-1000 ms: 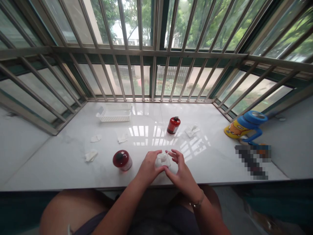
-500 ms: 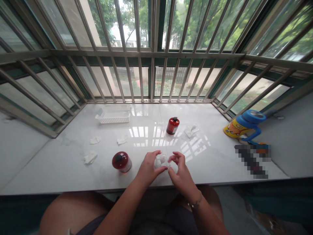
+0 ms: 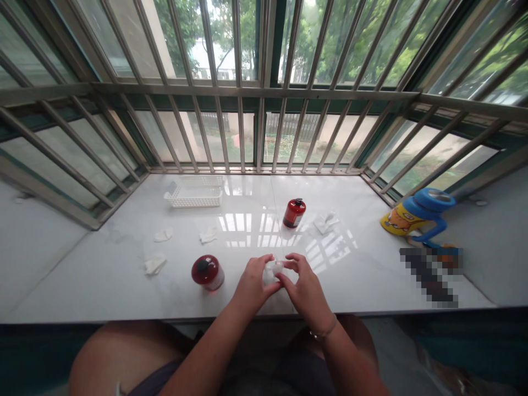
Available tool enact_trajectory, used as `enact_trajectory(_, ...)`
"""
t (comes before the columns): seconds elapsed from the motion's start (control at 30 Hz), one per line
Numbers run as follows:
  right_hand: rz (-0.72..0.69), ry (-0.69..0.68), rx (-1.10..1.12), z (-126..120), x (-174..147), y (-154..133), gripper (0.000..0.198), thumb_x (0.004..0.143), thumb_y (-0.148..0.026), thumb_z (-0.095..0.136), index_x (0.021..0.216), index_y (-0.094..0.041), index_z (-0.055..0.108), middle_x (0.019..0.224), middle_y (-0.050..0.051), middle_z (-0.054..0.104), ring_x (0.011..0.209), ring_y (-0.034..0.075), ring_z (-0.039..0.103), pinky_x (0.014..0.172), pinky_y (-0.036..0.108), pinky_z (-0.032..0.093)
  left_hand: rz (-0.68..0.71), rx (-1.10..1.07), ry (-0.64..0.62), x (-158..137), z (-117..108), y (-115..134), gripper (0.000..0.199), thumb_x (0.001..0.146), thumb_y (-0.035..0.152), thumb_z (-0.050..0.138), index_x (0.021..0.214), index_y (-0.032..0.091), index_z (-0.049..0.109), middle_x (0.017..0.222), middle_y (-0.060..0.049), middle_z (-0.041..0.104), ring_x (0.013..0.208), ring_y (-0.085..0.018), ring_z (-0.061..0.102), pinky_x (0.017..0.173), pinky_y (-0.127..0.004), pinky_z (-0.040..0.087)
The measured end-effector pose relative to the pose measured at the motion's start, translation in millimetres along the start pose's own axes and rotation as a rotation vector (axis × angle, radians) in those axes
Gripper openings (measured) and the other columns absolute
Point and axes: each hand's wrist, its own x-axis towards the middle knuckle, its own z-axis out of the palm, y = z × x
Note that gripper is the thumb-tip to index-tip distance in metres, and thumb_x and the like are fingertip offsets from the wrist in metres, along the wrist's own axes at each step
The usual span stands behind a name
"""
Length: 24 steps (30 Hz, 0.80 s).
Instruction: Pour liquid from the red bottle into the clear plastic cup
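Indoors, glossy white counter (image 3: 99, 278), barred windows (image 3: 259, 92)

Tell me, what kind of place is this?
It looks like a bay window, maybe in a home. Metal bars stand on three sides, trees show outside, and a shiny white ledge reaches right up to the bars.

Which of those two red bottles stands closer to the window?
The far red bottle, standing farther back on the counter, with a crumpled white piece to its right. The near red bottle sits nearer the front, beside the left hand.
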Motion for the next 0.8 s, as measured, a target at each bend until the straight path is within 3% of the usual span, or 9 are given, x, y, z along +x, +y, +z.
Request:
enact_trajectory(0.2,-0.086,0.052,-0.114,-1,6,0,0.027,0.091,-0.032,0.077,0.098,-0.028,0.051,0.102,0.003,0.072,0.093,0.026,0.065,0.084,0.042,0.055,0.038,0.046,0.088,-7,10,-1,0.065,0.08,0.016,0.089,0.137,0.027,0.06,0.129,-0.008,0.07,0.122,-0.03,0.066,0.106,-0.053,0.06)
enact_trajectory(0.4,-0.156,0.109,-0.149,8,-2,1,0.018,0.096,-0.035,0.071,0.098,-0.028,0.055,0.098,0.003,0.069,0.093,0.026,0.062,0.085,0.041,0.054,0.052,0.121,0.167,-15,21,2,0.068,0.085,0.009,0.078,0.145,0.026,0.051,0.135,-0.011,0.068,0.126,-0.032,0.065,0.11,-0.059,0.058)
enact_trajectory(0.5,-0.112,0.126,-0.169,11,-7,1,0.024,0.095,-0.041,0.074,0.1,-0.028,0.055,0.101,0.004,0.068,0.089,0.025,0.062,0.083,0.04,0.054,0.067,0.116,0.074,-21,19,5,0.088,0.083,0.009,0.081,0.157,0.028,0.039,0.149,-0.014,0.062,0.138,-0.034,0.062,0.116,-0.06,0.055)
enact_trajectory(0.63,-0.053,0.139,-0.236,2,-3,8,0.026,0.096,-0.046,0.07,0.104,-0.027,0.054,0.1,0.004,0.068,0.085,0.025,0.064,0.079,0.04,0.054,0.159,0.156,-0.005,-38,4,16,0.12,0.077,0.022,0.095,0.168,0.033,0.018,0.17,-0.019,0.042,0.156,-0.04,0.046,0.123,-0.064,0.049)
enact_trajectory(0.7,-0.024,0.181,-0.274,-14,4,19,0.03,0.097,-0.051,0.067,0.106,-0.027,0.053,0.1,0.005,0.068,0.085,0.026,0.066,0.078,0.04,0.054,0.209,0.186,0.021,-48,-11,24,0.11,0.084,0.029,0.091,0.168,0.034,0.021,0.171,-0.018,0.041,0.158,-0.039,0.044,0.124,-0.063,0.049)
enact_trajectory(0.8,0.038,0.297,-0.336,-53,18,45,0.043,0.093,-0.063,0.066,0.108,-0.026,0.051,0.097,0.006,0.068,0.086,0.028,0.069,0.076,0.04,0.054,0.278,0.26,0.156,-62,-42,34,0.082,0.095,0.029,0.079,0.163,0.034,0.034,0.165,-0.015,0.051,0.152,-0.037,0.052,0.122,-0.059,0.052)
